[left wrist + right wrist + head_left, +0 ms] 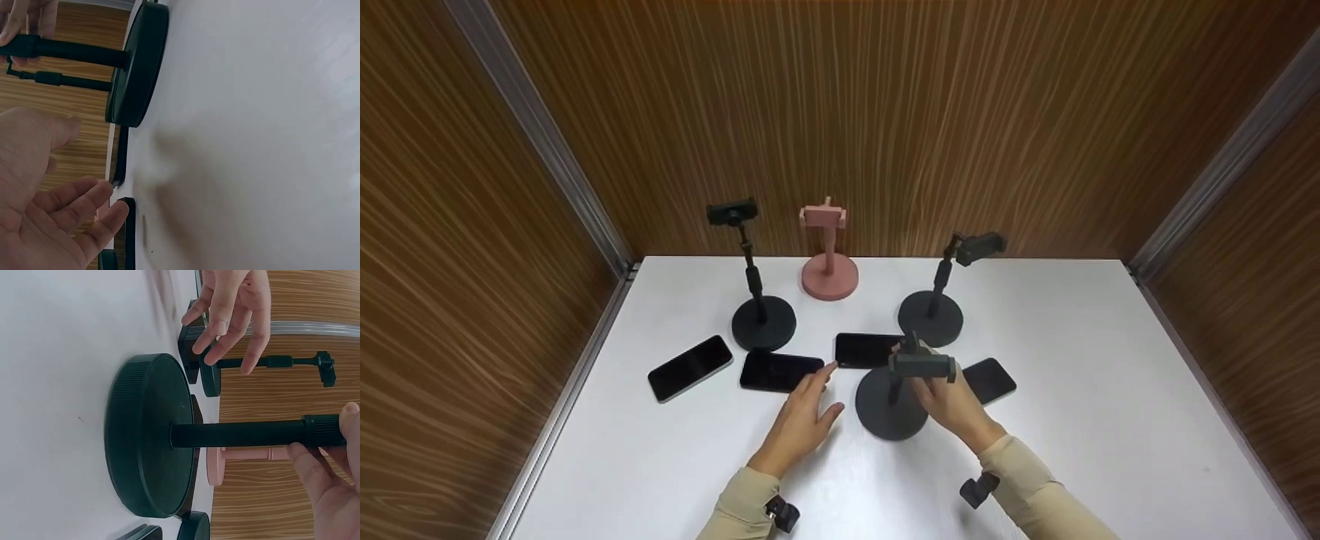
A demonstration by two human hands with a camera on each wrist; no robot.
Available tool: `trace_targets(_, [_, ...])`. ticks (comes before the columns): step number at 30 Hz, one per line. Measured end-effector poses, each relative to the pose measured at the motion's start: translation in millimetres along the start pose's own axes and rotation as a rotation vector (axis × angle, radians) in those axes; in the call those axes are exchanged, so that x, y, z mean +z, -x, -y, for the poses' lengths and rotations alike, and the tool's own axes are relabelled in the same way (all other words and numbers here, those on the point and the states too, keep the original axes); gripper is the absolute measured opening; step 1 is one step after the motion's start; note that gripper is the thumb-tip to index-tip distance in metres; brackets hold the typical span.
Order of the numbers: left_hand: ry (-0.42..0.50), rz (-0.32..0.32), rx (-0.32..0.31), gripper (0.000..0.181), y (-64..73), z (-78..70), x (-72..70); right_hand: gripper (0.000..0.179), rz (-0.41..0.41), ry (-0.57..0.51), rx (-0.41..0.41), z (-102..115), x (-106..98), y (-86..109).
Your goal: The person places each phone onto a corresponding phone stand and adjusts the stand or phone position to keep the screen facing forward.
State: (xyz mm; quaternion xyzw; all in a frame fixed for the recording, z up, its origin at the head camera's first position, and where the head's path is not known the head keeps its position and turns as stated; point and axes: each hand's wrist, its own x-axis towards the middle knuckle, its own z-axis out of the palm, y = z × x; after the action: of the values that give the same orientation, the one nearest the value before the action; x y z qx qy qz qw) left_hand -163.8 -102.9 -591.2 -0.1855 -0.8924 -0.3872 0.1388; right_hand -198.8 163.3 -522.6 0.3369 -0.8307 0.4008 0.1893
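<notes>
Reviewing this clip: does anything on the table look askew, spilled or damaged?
No spill or damage shows. One slight oddity: on the rear right black stand, the clamp tilts off to one side, while that of the pink stand sits level. The front black stand, gripped by the right hand, looks intact.

L forearm (741, 504) & R forearm (1039, 489), both in beige sleeves, reach fwd & angle in twd each other, wrists approx. straight. L hand (795, 426): fingers loosely extended & slightly apart, thumb held out to the side. R hand (958, 411): a bit farther fwd, thumb & fingers curled in a grip. Hands well apart.
</notes>
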Motion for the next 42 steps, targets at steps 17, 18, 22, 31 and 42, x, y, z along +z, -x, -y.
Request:
trace_targets(17, [0.019,0.042,-0.111,0.061,15.8,-18.1,3.9,0.032,-0.013,-0.003,0.054,-1,6,-5.8])
trace_targets(18, [0.022,0.035,-0.113,0.061,16.8,-18.5,4.4,0.033,-0.013,-0.003,0.040,-2,6,-6.5])
trace_targets(22, [0.028,0.019,-0.124,0.062,20.3,-20.0,5.5,0.034,-0.022,0.002,0.014,-3,6,-7.7])
trace_targets(31, [0.043,0.017,-0.147,0.061,25.9,-21.9,5.8,0.032,-0.018,0.004,0.016,-4,11,-10.6])
trace_targets(42, [0.065,0.018,-0.150,0.059,23.5,-25.2,4.3,0.037,0.111,-0.060,0.087,-10,-3,-12.7])
